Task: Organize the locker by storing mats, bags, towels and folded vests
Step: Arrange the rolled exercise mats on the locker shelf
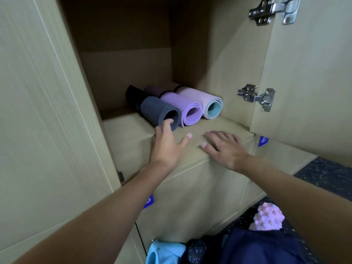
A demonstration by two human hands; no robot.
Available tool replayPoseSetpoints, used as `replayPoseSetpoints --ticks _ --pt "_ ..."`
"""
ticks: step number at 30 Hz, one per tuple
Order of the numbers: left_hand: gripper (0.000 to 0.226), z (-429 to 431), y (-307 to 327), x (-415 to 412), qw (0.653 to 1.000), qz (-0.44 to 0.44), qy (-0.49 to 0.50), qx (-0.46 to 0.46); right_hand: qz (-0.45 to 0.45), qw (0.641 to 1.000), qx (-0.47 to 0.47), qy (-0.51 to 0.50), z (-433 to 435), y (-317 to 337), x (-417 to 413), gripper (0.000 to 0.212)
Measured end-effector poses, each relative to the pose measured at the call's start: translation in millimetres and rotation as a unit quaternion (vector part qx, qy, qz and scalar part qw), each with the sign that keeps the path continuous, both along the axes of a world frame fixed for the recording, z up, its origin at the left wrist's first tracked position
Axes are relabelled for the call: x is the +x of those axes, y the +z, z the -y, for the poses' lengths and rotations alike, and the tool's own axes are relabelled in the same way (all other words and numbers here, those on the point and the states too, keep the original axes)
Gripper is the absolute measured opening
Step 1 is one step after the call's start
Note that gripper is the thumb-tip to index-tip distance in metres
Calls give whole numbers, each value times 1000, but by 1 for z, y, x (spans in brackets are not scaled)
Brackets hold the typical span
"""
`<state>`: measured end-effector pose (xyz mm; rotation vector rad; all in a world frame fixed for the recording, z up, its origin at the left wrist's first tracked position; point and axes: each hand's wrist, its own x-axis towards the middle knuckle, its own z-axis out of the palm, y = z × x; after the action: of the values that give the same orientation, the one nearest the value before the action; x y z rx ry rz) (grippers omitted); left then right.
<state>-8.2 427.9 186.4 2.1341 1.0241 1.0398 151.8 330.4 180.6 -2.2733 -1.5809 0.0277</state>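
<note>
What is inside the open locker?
Three rolled mats lie side by side: a dark grey mat, a purple mat, a pink mat. The left hand touches the grey one's end. Anything behind them is covered.

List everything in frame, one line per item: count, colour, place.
dark grey mat: 1, dark grey, rolled, leftmost of three on the shelf
purple mat: 1, purple, rolled, middle
pink mat: 1, pink outside, teal inside, rolled, rightmost
locker shelf: 1, light wood, under the mats
hinges: 2, metal, on the open right door
number tags: 2, blue, on lower locker fronts
spiky ball: 1, pink, floor, lower right
cloth: 1, light blue, bottom edge
fabric item: 1, navy, bottom edge, type unclear
left hand: 1, fingers touch the dark grey mat's open end
right hand: 1, flat on the shelf's front edge
</note>
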Motion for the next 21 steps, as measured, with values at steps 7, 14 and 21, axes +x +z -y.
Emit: replayPoseSetpoints --ticks 7,14,21 --pt "41 108 -12 15 982 -83 -139 98 -103 992 62 -29 136 -52 -25 63" --pt "17 262 -85 45 927 -134 -350 12 -151 961 -13 -230 339 -125 -34 60" --pt "29 421 -170 56 845 -219 -485 -51 -170 886 -52 -428 512 -181 -66 60"
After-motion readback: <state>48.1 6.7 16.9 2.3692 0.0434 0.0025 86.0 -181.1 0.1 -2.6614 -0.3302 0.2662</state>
